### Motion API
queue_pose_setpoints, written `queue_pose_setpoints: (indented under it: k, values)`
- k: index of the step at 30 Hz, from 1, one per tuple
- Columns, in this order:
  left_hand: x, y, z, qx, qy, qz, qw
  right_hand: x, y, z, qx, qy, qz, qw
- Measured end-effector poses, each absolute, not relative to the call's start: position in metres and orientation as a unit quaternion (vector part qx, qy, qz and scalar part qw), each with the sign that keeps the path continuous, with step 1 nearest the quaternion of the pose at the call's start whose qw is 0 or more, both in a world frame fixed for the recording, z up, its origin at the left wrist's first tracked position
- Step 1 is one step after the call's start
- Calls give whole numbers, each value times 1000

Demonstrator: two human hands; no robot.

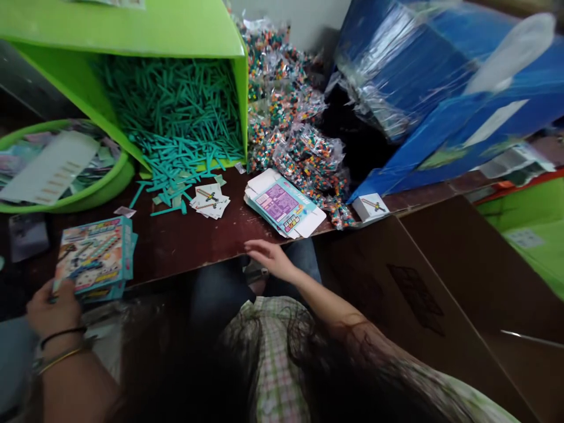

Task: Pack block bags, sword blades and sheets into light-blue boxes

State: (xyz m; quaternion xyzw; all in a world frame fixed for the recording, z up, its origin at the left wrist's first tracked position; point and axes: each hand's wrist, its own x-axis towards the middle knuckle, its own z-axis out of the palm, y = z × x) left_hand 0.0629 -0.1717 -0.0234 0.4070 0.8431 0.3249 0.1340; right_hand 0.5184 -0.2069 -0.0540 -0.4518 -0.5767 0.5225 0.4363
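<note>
My left hand (51,310) grips the near edge of a made-up colourful toy box (96,256) at the left end of the dark wooden table (185,241). My right hand (268,257) hovers at the table's front edge with its fingers stretched out and nothing in it. Just beyond it lies a stack of flat unfolded cartons (284,205). A small pile of printed cards (210,201) lies further left, among loose teal sticks (176,176).
A tipped green bin (132,29) spills teal sticks. A green basin (88,191) with papers sits at the left. Bags of coloured beads (295,135) pile up behind the cartons. Blue wrapped packs (418,70) lie at the right. A brown cardboard box (423,282) stands beside the table.
</note>
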Motion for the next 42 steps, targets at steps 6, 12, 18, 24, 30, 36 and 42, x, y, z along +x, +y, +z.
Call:
queue_pose_setpoints:
  k: [6, 12, 18, 24, 30, 36, 42]
  values:
    - [158, -180, -40, 509, 722, 467, -44, 627, -167, -46, -629, -673, 141, 361]
    - [324, -198, -79, 580, 530, 421, 453, 682, -152, -88, -763, -593, 21, 255]
    - [402, -185, -84, 334, 452, 311, 766, 668, -179, -103, -740, -606, -2, 293]
    - [431, -167, -76, 345, 452, 280, 774, 672, -191, -109, -758, -583, 10, 293]
    - [440, -168, -82, 351, 479, 317, 740, 677, -197, -104, -733, -564, 71, 375]
    - [438, -163, -85, 347, 511, 379, 689, 671, -203, -88, -735, -486, 203, 427]
    - [436, -163, -81, 368, 501, 383, 683, 667, -209, -73, -726, -458, 251, 447]
